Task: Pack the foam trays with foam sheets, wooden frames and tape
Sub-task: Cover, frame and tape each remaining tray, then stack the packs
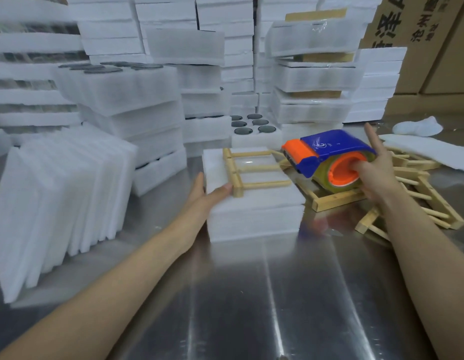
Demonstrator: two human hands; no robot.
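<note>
White foam sheets (59,203) stand on edge in a leaning row at the left side of the metal counter (251,294). Behind them, stacks of foam trays (121,100) rise along the far edge, some showing dark round items in their pockets. Toward the middle of the counter the left hand (210,193) holds the foam tray (254,211) being packed. Its fingers lie along the tray's left side, and its thumb is hooked over the top edge, touching the corner of a wooden frame (251,170) that lies flat on the foam cover. Just right of that tray, the right hand (376,172) grips a blue and orange tape dispenser (329,157) with a digit pushed into the orange core of the roll and the index finger pointing straight up. The dispenser hangs tilted over the tray's right edge and above a loose pile of wooden frames (420,201) spread toward the right side of the counter. More foam (428,149) lies beyond that pile, and cardboard boxes (433,48) stand at the far right corner.
</note>
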